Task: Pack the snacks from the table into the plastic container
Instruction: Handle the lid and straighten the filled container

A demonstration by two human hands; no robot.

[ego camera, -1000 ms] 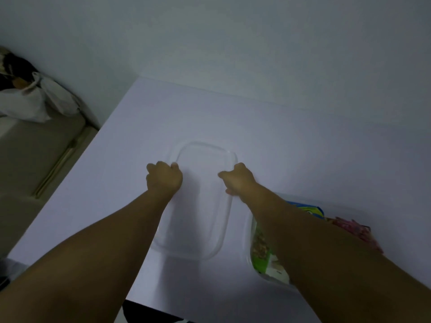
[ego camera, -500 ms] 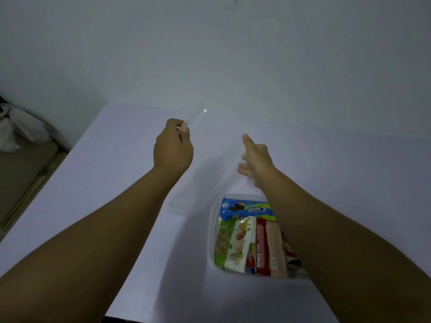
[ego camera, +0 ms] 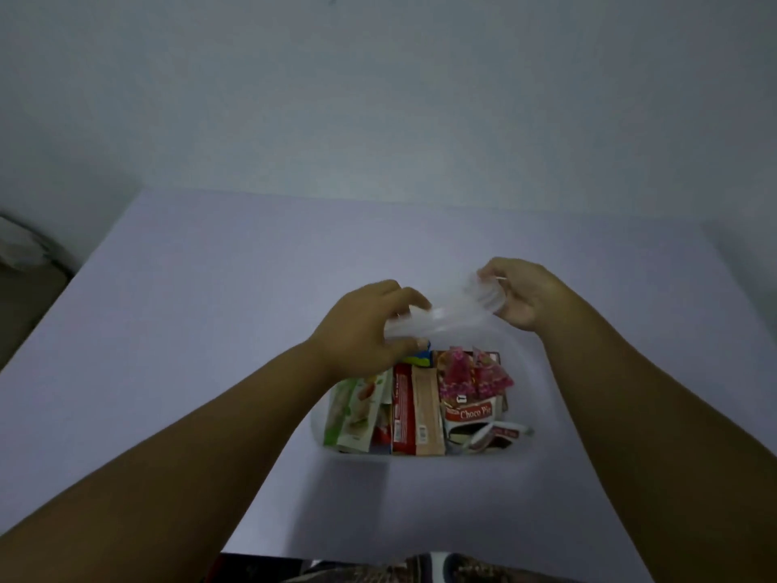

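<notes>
One clear plastic container (ego camera: pixel 525 450) is seen on the white table (ego camera: pixel 210 330), just below both hands and between the two forearms, and one transparent lid (ego camera: pixel 445 317) is held in the air above its far edge. Inside the container about six or seven snack packs are counted, though the exact number cannot be told: a green pack (ego camera: pixel 349 410) under the left wrist, a red pack (ego camera: pixel 402 410) and a beige pack (ego camera: pixel 426 410) beside it, a blue pack (ego camera: pixel 422 359) partly hidden by the left hand, two pink bags (ego camera: pixel 471 374) below the lid, and one Choco Pie pack (ego camera: pixel 473 414) nearest to the right forearm, with a small torn wrapper (ego camera: pixel 500 433) lying next to it. The left hand (ego camera: pixel 366 330) is curled, and the near end of the lid is pinched between its thumb and fingers. The right hand (ego camera: pixel 521 294) is half closed, and the far end of the lid is gripped by its fingertips. The lid is blurred and tilted, higher at the right hand. Compared with half a second ago, both hands have been brought closer together and over the container, where before they were beyond it; the lid is now carried above the snacks, and all the packs are uncovered by the right arm.
</notes>
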